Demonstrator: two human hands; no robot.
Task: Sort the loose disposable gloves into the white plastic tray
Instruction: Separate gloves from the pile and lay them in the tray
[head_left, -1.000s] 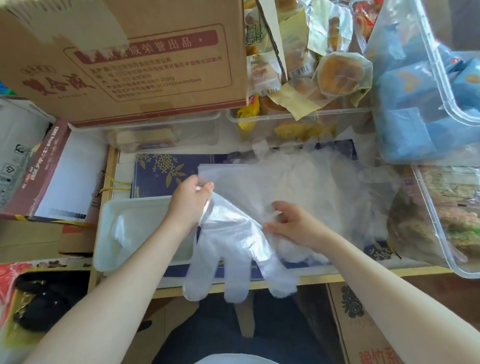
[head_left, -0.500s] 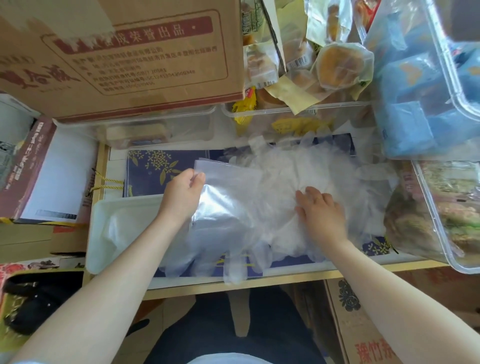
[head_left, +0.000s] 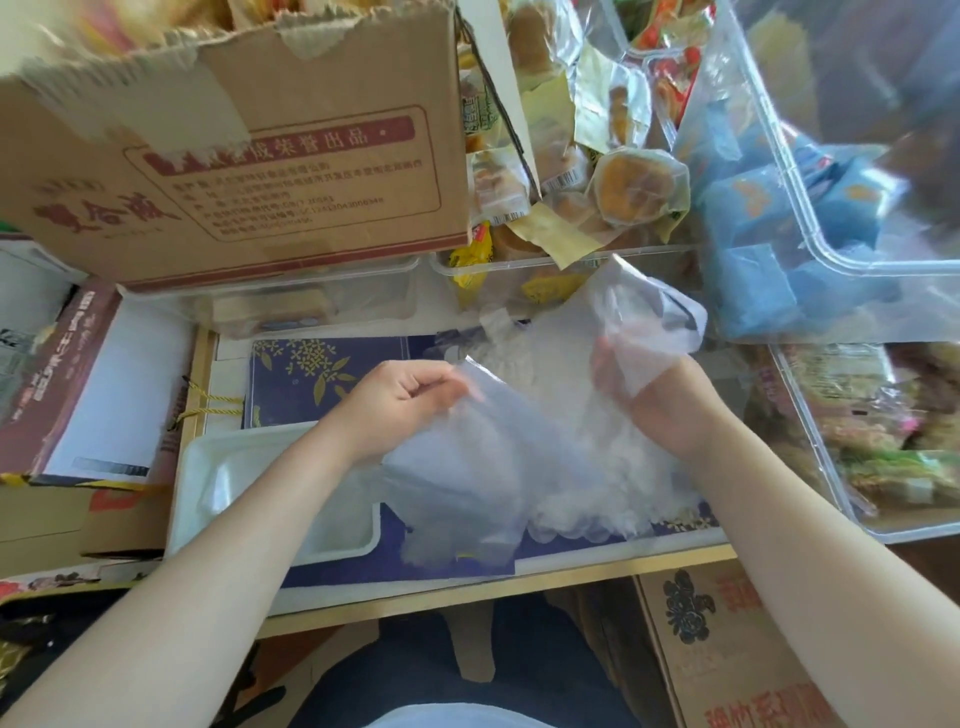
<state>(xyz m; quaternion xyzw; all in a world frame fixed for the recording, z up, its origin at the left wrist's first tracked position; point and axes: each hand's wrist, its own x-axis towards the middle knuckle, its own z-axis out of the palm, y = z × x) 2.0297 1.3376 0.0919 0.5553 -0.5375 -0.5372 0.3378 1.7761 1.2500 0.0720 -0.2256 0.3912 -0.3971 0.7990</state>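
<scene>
Left hand (head_left: 400, 400) pinches one glove (head_left: 467, 467); right hand (head_left: 660, 405) pinches another (head_left: 639, 332) above the pile (head_left: 587, 467). Mid-sort, I judge. Next: lay them in the tray (head_left: 208, 483).

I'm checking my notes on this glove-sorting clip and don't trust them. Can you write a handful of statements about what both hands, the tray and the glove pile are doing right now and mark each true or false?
1. The left hand pinches the edge of a clear glove. True.
2. The right hand is empty and rests flat on the table. False: it is raised and grips another glove that is lifted above the pile.
3. The white tray lies left of the glove pile. True.
4. The white tray is stacked full of gloves. False: much of its bottom shows bare.
5. A cardboard box stands beyond the tray. True.
</scene>
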